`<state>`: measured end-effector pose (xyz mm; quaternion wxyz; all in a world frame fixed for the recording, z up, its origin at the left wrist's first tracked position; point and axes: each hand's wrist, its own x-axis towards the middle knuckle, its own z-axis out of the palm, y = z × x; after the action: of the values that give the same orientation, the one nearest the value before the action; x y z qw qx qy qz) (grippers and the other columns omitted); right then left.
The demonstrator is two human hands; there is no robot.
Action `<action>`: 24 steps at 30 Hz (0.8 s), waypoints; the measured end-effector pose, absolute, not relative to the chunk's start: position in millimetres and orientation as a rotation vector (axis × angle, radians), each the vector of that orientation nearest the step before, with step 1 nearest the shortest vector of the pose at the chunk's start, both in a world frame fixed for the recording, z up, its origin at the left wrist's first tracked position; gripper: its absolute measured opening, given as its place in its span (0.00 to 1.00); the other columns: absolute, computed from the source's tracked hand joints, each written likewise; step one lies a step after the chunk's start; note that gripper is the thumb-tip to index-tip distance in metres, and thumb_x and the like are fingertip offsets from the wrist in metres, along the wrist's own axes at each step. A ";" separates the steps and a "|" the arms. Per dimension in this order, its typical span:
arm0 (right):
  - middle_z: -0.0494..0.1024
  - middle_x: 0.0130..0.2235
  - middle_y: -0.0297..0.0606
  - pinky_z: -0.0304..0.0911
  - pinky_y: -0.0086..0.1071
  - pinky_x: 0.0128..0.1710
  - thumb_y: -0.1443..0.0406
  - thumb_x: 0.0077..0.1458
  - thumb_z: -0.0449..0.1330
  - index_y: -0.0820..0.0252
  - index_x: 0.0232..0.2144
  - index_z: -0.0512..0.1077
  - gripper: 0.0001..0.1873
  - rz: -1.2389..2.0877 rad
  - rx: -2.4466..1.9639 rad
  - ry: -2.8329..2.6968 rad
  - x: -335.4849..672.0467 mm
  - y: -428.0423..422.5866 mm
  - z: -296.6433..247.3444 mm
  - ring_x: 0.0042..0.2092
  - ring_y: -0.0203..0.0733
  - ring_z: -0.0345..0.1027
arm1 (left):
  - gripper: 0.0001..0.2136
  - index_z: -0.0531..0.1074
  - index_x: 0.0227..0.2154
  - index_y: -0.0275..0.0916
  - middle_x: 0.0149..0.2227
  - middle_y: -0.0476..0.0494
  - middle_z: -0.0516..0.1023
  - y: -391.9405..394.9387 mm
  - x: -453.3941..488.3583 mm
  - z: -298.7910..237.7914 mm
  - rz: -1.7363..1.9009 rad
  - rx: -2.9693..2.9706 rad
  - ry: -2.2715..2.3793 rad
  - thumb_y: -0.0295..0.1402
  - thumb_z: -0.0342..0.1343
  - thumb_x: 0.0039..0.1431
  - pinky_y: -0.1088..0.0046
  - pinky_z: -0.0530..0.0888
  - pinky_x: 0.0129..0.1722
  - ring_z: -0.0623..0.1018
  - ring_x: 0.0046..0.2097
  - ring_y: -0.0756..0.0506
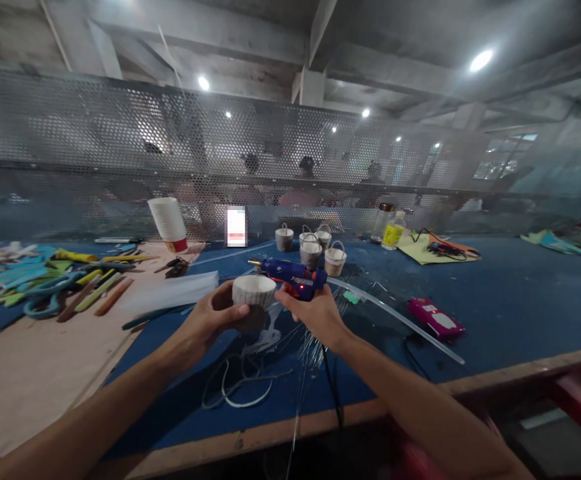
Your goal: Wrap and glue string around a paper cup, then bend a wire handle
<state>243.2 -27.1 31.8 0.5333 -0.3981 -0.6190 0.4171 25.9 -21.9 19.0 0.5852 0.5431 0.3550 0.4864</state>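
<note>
Forearms (95,413) outstretched; L hand (210,319) fingers wrapped round ribbed white cup (253,292); R hand (316,315) fisted on blue plastic glue gun (290,274), nozzle nr rim.

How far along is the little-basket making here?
Done: several small handled baskets stand behind. In hand: left hand grips a white cup, right hand a blue glue gun beside it. Left: this cup has no handle yet; white strips lie nearby.

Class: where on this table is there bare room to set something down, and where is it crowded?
Free: blue mat between pink case and yellow sheet; bare board nearside of the tool pile. Crowded: that pile; baskets behind the glue gun.
</note>
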 end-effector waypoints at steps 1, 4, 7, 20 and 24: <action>0.70 0.23 0.28 0.63 0.29 0.24 0.57 0.49 0.69 0.59 0.31 0.74 0.13 0.992 -0.957 -1.479 243.2 -27.0 31.6 0.22 0.31 0.60 | 0.24 0.76 0.49 0.38 0.48 0.36 0.81 -20.8 26.1 17.7 1.136 1.270 0.812 0.35 0.71 0.48 0.67 0.75 0.41 0.79 0.45 0.39; 0.71 0.24 0.29 0.63 0.30 0.24 0.55 0.49 0.69 0.59 0.31 0.75 0.14 0.991 -0.983 -1.486 243.2 -26.7 30.8 0.22 0.32 0.60 | 0.25 0.77 0.49 0.38 0.45 0.36 0.82 -19.1 26.1 15.7 1.132 1.290 0.781 0.34 0.72 0.45 0.68 0.75 0.39 0.80 0.43 0.39; 0.71 0.24 0.30 0.63 0.30 0.24 0.54 0.50 0.68 0.58 0.31 0.74 0.15 0.987 -0.975 -1.496 243.9 -26.4 30.8 0.22 0.32 0.60 | 0.23 0.77 0.49 0.39 0.46 0.36 0.83 -21.1 25.1 18.7 1.115 1.281 0.808 0.32 0.71 0.48 0.68 0.76 0.41 0.81 0.44 0.39; 0.71 0.23 0.30 0.63 0.30 0.25 0.56 0.49 0.68 0.59 0.31 0.74 0.14 1.000 -0.998 -1.463 245.3 -28.1 35.3 0.22 0.32 0.59 | 0.21 0.76 0.51 0.40 0.51 0.35 0.81 -13.7 16.8 9.2 1.016 1.174 0.750 0.36 0.67 0.54 0.67 0.77 0.48 0.81 0.50 0.37; 0.74 0.26 0.32 0.62 0.30 0.24 0.56 0.49 0.68 0.61 0.34 0.77 0.14 1.032 -0.990 -1.452 244.8 -29.3 38.3 0.22 0.31 0.58 | 0.19 0.77 0.51 0.39 0.51 0.35 0.81 -16.7 16.8 10.9 0.980 1.142 0.716 0.36 0.65 0.56 0.66 0.77 0.49 0.81 0.50 0.36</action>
<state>244.8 -29.3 38.3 0.5241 -0.4139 -0.6067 0.4313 16.8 -16.7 10.9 0.6723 0.5072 0.3181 0.4354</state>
